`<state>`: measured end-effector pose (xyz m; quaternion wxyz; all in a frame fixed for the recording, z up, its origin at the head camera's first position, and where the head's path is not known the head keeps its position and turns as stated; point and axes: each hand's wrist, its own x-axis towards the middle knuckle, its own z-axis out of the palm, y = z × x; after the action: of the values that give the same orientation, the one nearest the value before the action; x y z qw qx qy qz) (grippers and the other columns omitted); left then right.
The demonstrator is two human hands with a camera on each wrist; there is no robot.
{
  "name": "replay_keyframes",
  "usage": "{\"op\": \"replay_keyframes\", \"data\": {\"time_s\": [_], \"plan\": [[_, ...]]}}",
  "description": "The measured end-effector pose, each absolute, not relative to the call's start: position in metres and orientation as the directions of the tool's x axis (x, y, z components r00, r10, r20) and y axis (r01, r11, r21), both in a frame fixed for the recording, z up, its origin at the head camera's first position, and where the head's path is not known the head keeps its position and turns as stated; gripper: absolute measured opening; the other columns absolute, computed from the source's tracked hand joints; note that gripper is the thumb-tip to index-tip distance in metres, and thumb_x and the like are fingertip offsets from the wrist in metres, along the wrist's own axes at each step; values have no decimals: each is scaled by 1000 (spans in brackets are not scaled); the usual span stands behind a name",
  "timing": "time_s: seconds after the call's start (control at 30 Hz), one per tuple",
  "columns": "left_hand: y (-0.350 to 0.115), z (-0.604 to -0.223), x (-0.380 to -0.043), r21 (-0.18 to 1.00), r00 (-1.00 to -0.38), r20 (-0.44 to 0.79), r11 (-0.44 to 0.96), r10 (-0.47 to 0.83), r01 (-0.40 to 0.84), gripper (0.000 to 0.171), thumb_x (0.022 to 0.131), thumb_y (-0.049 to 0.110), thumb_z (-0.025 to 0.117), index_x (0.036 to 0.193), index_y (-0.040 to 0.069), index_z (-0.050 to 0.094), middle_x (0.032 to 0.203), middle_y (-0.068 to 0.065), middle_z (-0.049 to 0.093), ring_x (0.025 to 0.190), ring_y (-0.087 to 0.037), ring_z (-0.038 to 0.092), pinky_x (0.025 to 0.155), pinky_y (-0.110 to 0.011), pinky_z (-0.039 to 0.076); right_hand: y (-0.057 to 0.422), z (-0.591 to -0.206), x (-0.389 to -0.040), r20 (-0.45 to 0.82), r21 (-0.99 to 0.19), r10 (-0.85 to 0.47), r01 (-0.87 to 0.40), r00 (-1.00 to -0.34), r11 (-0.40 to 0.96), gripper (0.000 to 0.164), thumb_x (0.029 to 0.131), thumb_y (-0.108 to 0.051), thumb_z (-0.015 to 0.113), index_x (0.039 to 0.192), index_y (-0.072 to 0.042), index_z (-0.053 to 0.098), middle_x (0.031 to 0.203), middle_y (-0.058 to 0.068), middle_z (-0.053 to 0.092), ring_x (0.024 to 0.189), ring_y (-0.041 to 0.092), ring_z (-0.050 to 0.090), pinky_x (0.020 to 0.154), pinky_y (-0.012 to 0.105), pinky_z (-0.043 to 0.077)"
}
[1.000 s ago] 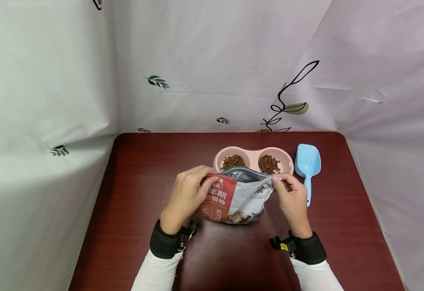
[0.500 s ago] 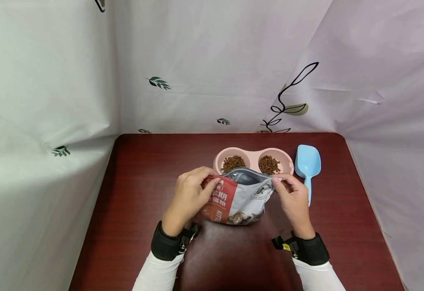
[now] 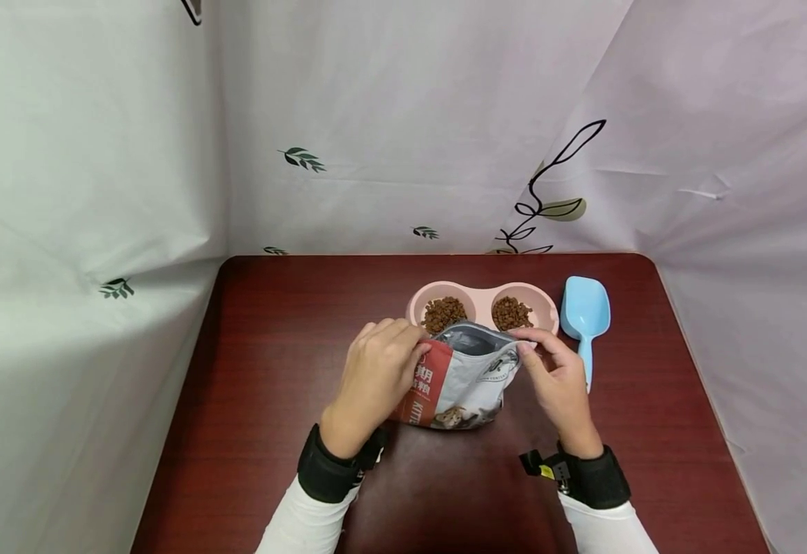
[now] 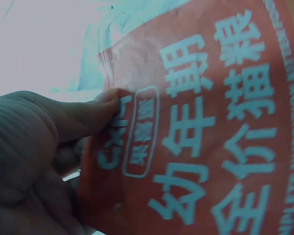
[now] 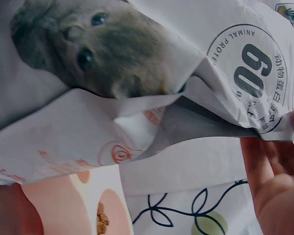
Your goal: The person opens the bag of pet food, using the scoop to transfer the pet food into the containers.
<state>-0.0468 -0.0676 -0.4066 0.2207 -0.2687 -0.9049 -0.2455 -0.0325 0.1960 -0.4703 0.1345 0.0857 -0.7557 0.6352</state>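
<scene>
A red and white cat food bag point(image 3: 468, 385) stands on the table with its silver-lined mouth gaping. My left hand point(image 3: 378, 373) grips the top edge at the bag's left end; in the left wrist view its thumb point(image 4: 100, 110) presses on the red front. At the opposite top corner, my right hand point(image 3: 558, 377) pinches the rim between thumb and fingers. The right wrist view shows the bag's folded side point(image 5: 88, 132) and that hand point(image 5: 279, 181) at its corner. What lies inside the bag is hidden.
Just behind the bag sits a pink double bowl point(image 3: 483, 296) with brown kibble point(image 3: 511, 313) in both wells. A light blue scoop point(image 3: 586, 309) lies right of it, handle toward me. The dark red table point(image 3: 292, 346) meets a pale printed curtain point(image 3: 403, 115) at its back.
My left hand has slid right and turned over the bag's left end, covering more of the red panel. The right hand keeps its hold with barely any movement.
</scene>
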Motion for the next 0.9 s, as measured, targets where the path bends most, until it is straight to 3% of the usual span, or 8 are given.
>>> {"op": "replay_keyframes", "data": {"time_s": [0.1, 0.2, 0.33, 0.63, 0.9], "plan": [[-68, -410, -48, 370, -760, 542, 710, 360, 600, 5, 91, 14, 78, 93, 10, 75, 86, 1, 74, 79, -18, 66, 67, -35, 46, 197, -467, -33, 312, -931, -59, -317, -948, 181, 30, 97, 11, 60, 126, 6, 67, 121, -8, 69, 85, 1, 59, 66, 16, 47], [-69, -413, -50, 406, -762, 545, 686, 349, 604, 4, 91, 14, 79, 91, 12, 75, 84, 2, 73, 77, -17, 65, 67, -35, 45, 198, -466, -35, 332, -904, -104, -348, -937, 249, 34, 95, 12, 64, 126, 0, 69, 122, -8, 67, 90, 4, 61, 64, 17, 49], [-70, -414, -51, 431, -765, 543, 667, 346, 608, 6, 89, 14, 80, 89, 13, 74, 83, 2, 72, 77, -18, 65, 68, -36, 46, 198, -464, -36, 363, -863, -94, -372, -927, 342, 33, 93, 11, 68, 121, -5, 73, 115, -8, 67, 82, 5, 57, 58, 19, 45], [-72, -411, -53, 417, -768, 500, 666, 400, 618, 6, 90, 18, 80, 93, 14, 77, 86, 4, 73, 80, -15, 66, 71, -36, 51, 198, -465, -36, 378, -851, -63, -373, -924, 369, 27, 90, 11, 71, 112, -3, 75, 107, -11, 68, 75, 4, 54, 58, 18, 42], [-74, -415, -54, 442, -761, 523, 641, 384, 628, 7, 91, 20, 79, 90, 13, 77, 85, 3, 73, 79, -16, 65, 71, -35, 50, 196, -465, -37, 410, -840, -13, -383, -912, 383, 14, 89, 4, 77, 100, -4, 78, 91, 9, 72, 72, 1, 53, 60, 17, 42]]}}
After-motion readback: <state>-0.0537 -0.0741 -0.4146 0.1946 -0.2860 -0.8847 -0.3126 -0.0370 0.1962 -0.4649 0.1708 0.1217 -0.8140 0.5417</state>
